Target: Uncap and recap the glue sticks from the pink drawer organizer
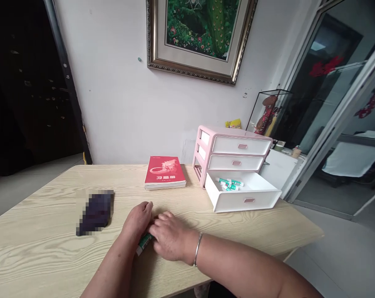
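Observation:
Both my hands rest together on the light wooden table point(44, 256) near its front edge. My left hand point(138, 219) and my right hand point(169, 238), which wears a thin bracelet, are curled over a white and green tube point(143, 243); one end of the tube sticks out below the fingers. A pink drawer unit point(231, 155) stands at the back right. Its bottom white drawer point(246, 194) is pulled out and holds several similar white and green tubes point(231, 184). The two upper drawers are closed.
A red book point(164, 171) lies flat left of the drawer unit. A dark blurred object point(96, 213) lies on the table left of my hands. A framed picture point(200, 37) hangs on the wall. A glass door point(339, 124) is at the right.

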Motion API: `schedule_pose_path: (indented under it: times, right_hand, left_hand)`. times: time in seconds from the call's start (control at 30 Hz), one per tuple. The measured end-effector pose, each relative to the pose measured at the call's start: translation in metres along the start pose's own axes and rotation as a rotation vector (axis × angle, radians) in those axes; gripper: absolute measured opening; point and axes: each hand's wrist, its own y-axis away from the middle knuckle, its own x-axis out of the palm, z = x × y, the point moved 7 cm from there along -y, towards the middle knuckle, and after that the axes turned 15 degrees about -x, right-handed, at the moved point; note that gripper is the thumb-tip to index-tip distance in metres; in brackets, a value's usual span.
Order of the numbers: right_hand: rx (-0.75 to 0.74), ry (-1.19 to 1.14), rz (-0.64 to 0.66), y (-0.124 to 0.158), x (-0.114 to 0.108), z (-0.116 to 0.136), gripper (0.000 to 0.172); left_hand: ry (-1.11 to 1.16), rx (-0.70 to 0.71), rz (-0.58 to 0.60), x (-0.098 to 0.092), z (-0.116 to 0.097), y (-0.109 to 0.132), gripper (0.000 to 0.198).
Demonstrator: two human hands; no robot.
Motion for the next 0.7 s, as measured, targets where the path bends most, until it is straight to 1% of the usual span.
schedule_pose_path:
  times: [0.07, 0.17, 0.23, 0.3, 0.33, 0.4, 0.47, 0.53, 0.6, 0.63, 0.7]
  right_hand:
    - [-0.024, 0.037, -0.007, 0.002, 0.013, -0.003, 0.021]
    - [0.003, 0.053, -0.022, 0.013, 0.029, -0.014, 0.017]
    - [0.049, 0.034, -0.024, 0.026, 0.032, -0.024, 0.013]
    - [0.106, 0.004, -0.04, 0.042, 0.025, -0.04, 0.012]
    - [0.142, -0.008, -0.056, 0.051, 0.017, -0.05, 0.015]
    - [0.221, -0.004, -0.099, 0.07, -0.005, -0.075, 0.022]
    - [0.317, 0.033, -0.143, 0.091, -0.033, -0.104, 0.029]
    - [0.436, 0.08, -0.171, 0.115, -0.062, -0.135, 0.032]
    - [0.604, 0.123, -0.18, 0.143, -0.087, -0.166, 0.033]
    - [0.706, 0.129, -0.167, 0.159, -0.096, -0.181, 0.034]
    - [0.896, 0.109, -0.122, 0.188, -0.107, -0.204, 0.036]
  left_hand:
    - [0.017, -0.001, 0.018, 0.002, 0.0, -0.002, 0.046]
    - [0.032, 0.006, 0.035, 0.007, 0.003, -0.007, 0.046]
    - [0.028, 0.009, 0.034, 0.01, 0.004, -0.01, 0.047]
    - [0.015, 0.007, 0.043, 0.012, 0.005, -0.012, 0.048]
    - [0.006, 0.002, 0.054, 0.013, 0.005, -0.012, 0.048]
    - [-0.015, -0.008, 0.074, 0.013, 0.005, -0.011, 0.048]
    - [-0.035, -0.016, 0.086, 0.013, 0.003, -0.009, 0.048]
    - [-0.052, -0.012, 0.087, 0.012, 0.001, -0.007, 0.048]
    - [-0.066, -0.005, 0.09, 0.012, 0.0, -0.006, 0.048]
    - [-0.072, -0.003, 0.092, 0.012, 0.0, -0.006, 0.048]
    - [-0.084, 0.0, 0.096, 0.013, 0.0, -0.006, 0.049]
